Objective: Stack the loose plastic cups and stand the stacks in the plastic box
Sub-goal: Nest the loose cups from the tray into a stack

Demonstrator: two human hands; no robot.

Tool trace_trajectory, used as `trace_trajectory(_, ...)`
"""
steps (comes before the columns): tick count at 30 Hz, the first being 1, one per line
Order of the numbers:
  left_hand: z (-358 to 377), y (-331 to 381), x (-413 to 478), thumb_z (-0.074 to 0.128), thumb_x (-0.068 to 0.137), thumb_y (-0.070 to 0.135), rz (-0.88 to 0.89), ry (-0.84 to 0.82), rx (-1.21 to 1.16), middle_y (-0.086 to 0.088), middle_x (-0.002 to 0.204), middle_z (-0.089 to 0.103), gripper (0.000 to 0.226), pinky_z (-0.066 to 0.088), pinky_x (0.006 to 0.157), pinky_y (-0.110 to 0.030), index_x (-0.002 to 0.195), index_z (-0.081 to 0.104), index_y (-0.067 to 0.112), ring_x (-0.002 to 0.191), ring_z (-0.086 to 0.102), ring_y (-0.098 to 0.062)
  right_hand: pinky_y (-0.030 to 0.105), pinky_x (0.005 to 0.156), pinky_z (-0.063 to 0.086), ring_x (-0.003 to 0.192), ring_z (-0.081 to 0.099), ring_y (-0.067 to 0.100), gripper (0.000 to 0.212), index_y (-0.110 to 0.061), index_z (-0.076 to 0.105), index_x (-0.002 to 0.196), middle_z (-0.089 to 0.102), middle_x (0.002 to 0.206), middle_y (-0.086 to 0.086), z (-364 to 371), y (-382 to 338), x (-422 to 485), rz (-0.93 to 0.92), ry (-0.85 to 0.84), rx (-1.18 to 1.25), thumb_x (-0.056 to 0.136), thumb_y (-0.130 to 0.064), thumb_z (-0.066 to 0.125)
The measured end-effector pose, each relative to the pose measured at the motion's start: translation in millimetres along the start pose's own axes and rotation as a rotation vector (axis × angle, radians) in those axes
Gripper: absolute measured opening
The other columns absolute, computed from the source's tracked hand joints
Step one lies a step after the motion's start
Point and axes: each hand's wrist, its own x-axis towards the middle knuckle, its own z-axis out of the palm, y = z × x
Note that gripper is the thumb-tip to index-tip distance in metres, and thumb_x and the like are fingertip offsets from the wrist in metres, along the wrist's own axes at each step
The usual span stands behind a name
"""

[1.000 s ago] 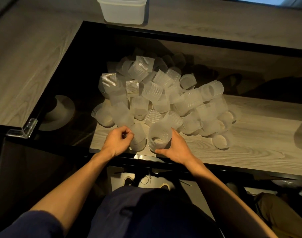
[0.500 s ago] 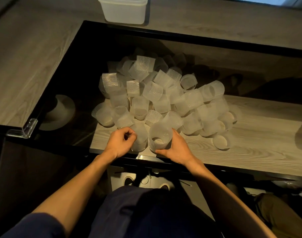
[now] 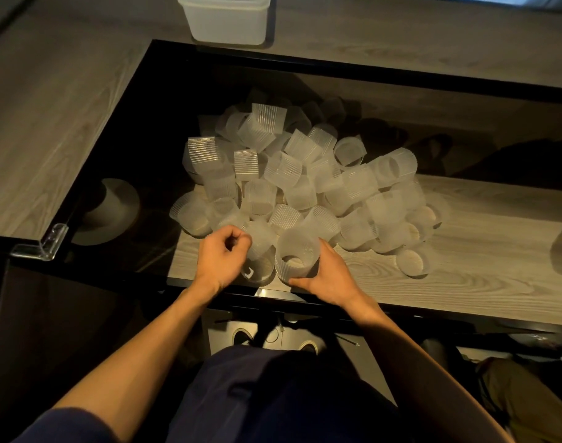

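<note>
Left hand (image 3: 222, 260) curled nearer; right hand (image 3: 324, 276) clasps cup (image 3: 297, 254); plastic box (image 3: 227, 19) contents unseen.

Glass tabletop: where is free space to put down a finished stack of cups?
Bare glass lies right of the right hand, in front of the cup pile. More lies left of the left hand. The middle is crowded. The plastic box stands beyond, apart.

The cups (image 3: 292, 183) are thin, translucent, frosted plastic with finely ribbed walls, and the box (image 3: 228, 20) at the table's far edge is smooth, milky, matt plastic. The table (image 3: 49, 100) has a matt grey wood-grain surround framing a glossy dark glass panel (image 3: 164, 123) that mirrors the cups. A clear plastic guard (image 3: 51, 244) caps its near left corner.
</note>
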Motion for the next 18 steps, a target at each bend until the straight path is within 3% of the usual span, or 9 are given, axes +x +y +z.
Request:
trace_trajectory(4, 5, 35, -2, 0.058, 0.096, 0.012, 0.256, 0.097, -0.009, 0.008, 0.074, 0.059, 0.024, 0.046, 0.066, -0.022, 0.076, 0.059, 0.025, 0.07, 0.055, -0.004, 0.022, 0.098, 0.043, 0.119, 0.051, 0.004, 0.091, -0.024, 0.048, 0.141, 0.054, 0.136, -0.008, 0, 1, 0, 0.01, 0.001, -0.006, 0.065, -0.04, 0.095)
trace_trajectory(6, 12, 47, -7, 0.057, 0.093, 0.016, 0.49, 0.041, 0.048, 0.006, 0.076, 0.058, 0.016, 0.046, 0.067, -0.025, 0.078, 0.06, 0.018, 0.073, 0.055, -0.01, 0.024, 0.098, 0.046, 0.118, 0.053, 0.005, 0.089, -0.024, 0.049, 0.139, 0.056, 0.133, -0.008, 0, -1, 2, 0.007, -0.002, -0.006, 0.065, -0.04, 0.095)
trace_trajectory(9, 25, 48, -10, 0.066, 0.088, 0.024, 0.719, -0.044, 0.158, 0.002, 0.076, 0.057, 0.022, 0.044, 0.068, -0.03, 0.072, 0.062, 0.011, 0.072, 0.054, -0.017, 0.029, 0.093, 0.052, 0.116, 0.058, 0.008, 0.081, -0.026, 0.053, 0.135, 0.058, 0.127, -0.008, 0, -3, 2, -0.019, -0.01, 0.005, 0.066, -0.046, 0.092)
trace_trajectory(13, 35, 42, -9, 0.071, 0.088, 0.036, 0.772, -0.024, 0.306, 0.002, 0.075, 0.056, 0.031, 0.047, 0.067, -0.038, 0.068, 0.062, 0.014, 0.072, 0.053, -0.018, 0.019, 0.09, 0.051, 0.114, 0.058, 0.005, 0.075, -0.028, 0.056, 0.133, 0.059, 0.124, -0.008, 0, -4, 1, -0.053, -0.005, -0.004, 0.067, -0.042, 0.09)
trace_trajectory(18, 38, 45, -9, 0.071, 0.089, 0.038, 0.859, -0.056, 0.39, -0.001, 0.079, 0.057, 0.031, 0.046, 0.066, -0.034, 0.072, 0.065, 0.012, 0.075, 0.051, -0.02, 0.031, 0.095, 0.053, 0.116, 0.058, 0.003, 0.07, -0.032, 0.06, 0.13, 0.06, 0.127, -0.01, 3, 0, 3, -0.055, -0.013, -0.037, 0.066, -0.051, 0.078)
